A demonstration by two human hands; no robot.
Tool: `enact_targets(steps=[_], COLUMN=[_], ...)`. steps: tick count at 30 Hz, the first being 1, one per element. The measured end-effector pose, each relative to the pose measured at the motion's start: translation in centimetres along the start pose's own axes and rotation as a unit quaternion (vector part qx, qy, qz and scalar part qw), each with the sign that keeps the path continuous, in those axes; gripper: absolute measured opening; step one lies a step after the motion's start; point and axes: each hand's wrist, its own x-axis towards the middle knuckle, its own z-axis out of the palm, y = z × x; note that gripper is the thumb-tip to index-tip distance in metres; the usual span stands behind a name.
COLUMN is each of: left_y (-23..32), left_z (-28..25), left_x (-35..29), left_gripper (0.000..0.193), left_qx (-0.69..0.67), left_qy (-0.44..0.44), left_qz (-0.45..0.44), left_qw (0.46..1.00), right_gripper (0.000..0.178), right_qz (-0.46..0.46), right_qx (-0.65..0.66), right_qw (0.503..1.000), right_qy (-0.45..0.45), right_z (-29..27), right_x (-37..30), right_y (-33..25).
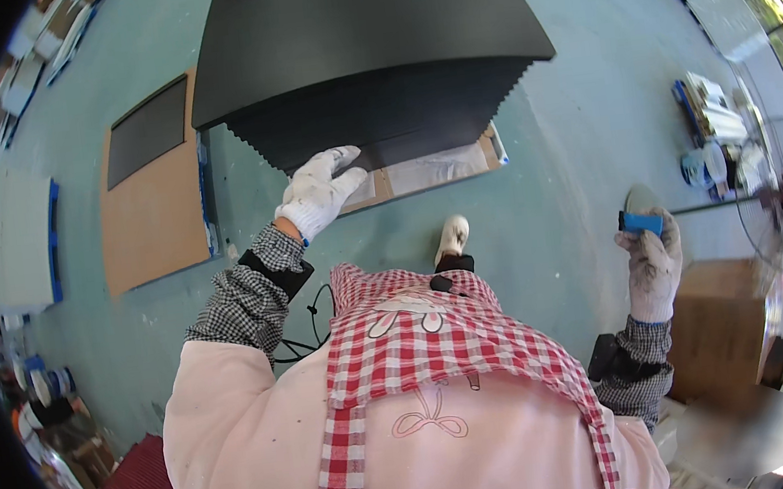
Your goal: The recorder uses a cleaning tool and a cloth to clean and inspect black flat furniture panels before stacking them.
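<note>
Left hand (pixel 320 193), fingers parted, contact unclear, right at the stack of black panels (pixel 368 39) just ahead; out wide, the right hand (pixel 654 263) grips a small blue block (pixel 641 223)!

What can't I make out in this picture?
All in the head view:
Far end of the black panel stack: cut off by the top edge.
Part of the blue object: covered by the right hand holding it.
The round patch at lower right: blurred.
The blue-and-white items at lower left: too small to identify.
</note>
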Motion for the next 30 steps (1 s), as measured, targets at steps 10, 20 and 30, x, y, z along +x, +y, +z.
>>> enact_targets(steps=[10, 20, 30], left_y=[3.7, 1.2, -1.0], left_z=[-3.4, -9.0, -8.4], left_x=[12.1, 22.2, 23.3], left_gripper=[0.046, 0.057, 0.067], left_qx=[-0.031, 0.256, 0.402], left_qy=[0.172, 0.19, 0.188], left_qz=[-0.044, -0.091, -0.066], left_qw=[0.984, 0.944, 0.894], right_gripper=[0.049, 0.057, 0.045], right_qz=[0.024, 0.002, 0.006], right_qx=[-0.047, -0.17, -0.34], right_qw=[0.977, 0.949, 0.916], right_qy=[-0.207, -0.264, -0.212], right_z=[10.2, 28.7, 37.0], right_x=[33.0, 54.9, 65.6], right_y=[1.9, 3.4, 7.3])
